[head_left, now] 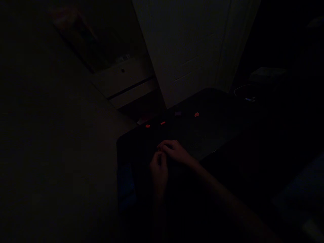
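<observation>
Over the dark table (199, 135), my left hand (159, 167) and my right hand (174, 151) meet with their fingertips close together. Both are closed in a pinch, thumb against fingers. A small reddish bit shows between the fingertips, too dim and too covered to name. Beyond the hands lie a small round orange piece (147, 126), a short orange bar-shaped piece (162, 123) and another round orange piece (196, 114). Between the last two sits a small dark purple block (178, 114).
The room is very dark. A bluish flat rectangle (126, 185) lies at the table's left side. Behind the table stand a pale panel (192, 50) and a drawer unit (126, 81). A thin cable (240, 88) and a pale box (268, 72) are at the far right.
</observation>
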Demonstrator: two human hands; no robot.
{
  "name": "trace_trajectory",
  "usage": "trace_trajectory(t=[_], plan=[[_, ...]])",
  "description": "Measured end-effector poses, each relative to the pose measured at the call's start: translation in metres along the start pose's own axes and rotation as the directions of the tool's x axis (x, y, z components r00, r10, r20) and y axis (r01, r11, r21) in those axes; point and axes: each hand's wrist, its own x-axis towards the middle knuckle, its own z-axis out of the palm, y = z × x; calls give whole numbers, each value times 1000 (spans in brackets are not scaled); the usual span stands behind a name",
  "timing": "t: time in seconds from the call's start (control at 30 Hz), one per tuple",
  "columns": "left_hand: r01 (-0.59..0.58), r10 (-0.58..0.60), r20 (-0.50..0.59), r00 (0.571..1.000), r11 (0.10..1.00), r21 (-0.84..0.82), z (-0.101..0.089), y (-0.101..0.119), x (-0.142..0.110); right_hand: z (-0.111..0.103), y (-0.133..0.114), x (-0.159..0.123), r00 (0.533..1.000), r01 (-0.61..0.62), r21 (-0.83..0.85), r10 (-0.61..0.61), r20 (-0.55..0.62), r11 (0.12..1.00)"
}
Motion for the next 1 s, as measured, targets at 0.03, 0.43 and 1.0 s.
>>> trace_trajectory(t=[0.03, 0.43, 1.0], plan=[[2, -2, 0, 1000, 1000, 5, 0, -1, 0, 0, 0, 0, 1000, -4, -2, 4, 0, 1000], [-19, 19, -4, 1000, 1000, -12, 0, 1, 0, -1, -3, -1, 1000, -3, -12, 3, -3, 1000], [-15, 15, 0, 1000, 1000, 5, 1, 0, -1, 0, -1, 0, 1000, -7, 8, 7, 1, 1000]])
